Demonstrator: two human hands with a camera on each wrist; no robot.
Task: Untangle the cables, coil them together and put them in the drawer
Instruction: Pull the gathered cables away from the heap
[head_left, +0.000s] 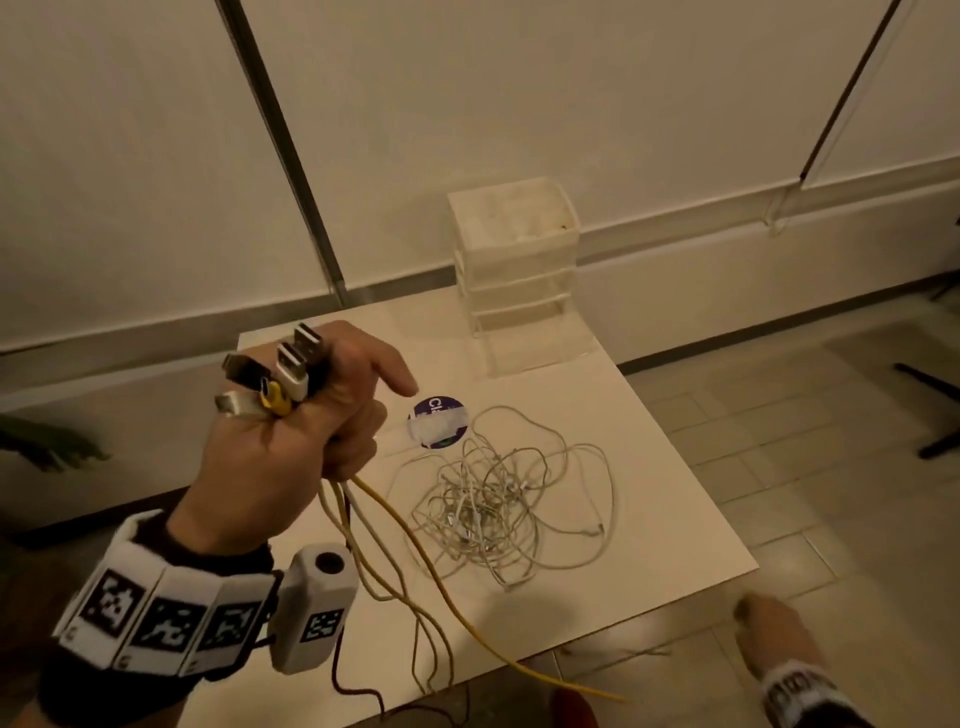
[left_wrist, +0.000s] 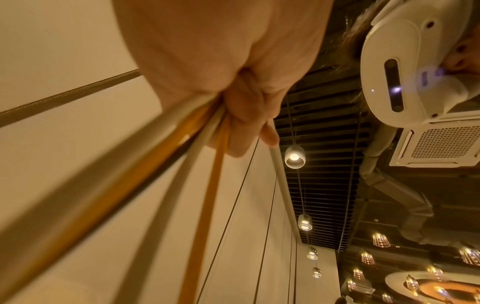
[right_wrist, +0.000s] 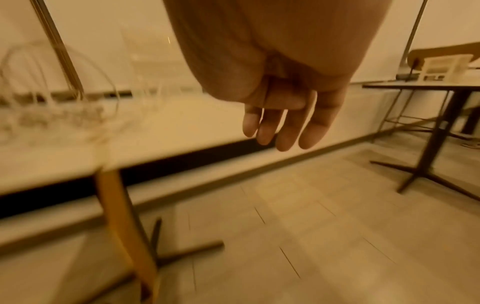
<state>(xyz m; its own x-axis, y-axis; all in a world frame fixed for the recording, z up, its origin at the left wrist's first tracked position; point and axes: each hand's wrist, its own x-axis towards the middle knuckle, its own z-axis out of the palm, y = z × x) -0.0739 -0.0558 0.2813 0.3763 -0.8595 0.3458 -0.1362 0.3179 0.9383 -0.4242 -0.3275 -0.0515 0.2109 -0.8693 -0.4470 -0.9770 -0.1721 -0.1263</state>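
My left hand is raised above the table's left side and grips a bunch of cables just below their plugs, which stick up out of the fist. White, yellow and dark strands hang from it over the near table edge. In the left wrist view the fingers curl round those cables. A tangled heap of thin white cables lies mid-table. The small white drawer unit stands at the table's far edge. My right hand hangs empty beyond the near right corner, fingers straight and relaxed.
The white square table carries a round purple-and-white sticker beside the heap. Tiled floor lies to the right. Another table on a dark cross base stands further right. A wall and slanted poles are behind.
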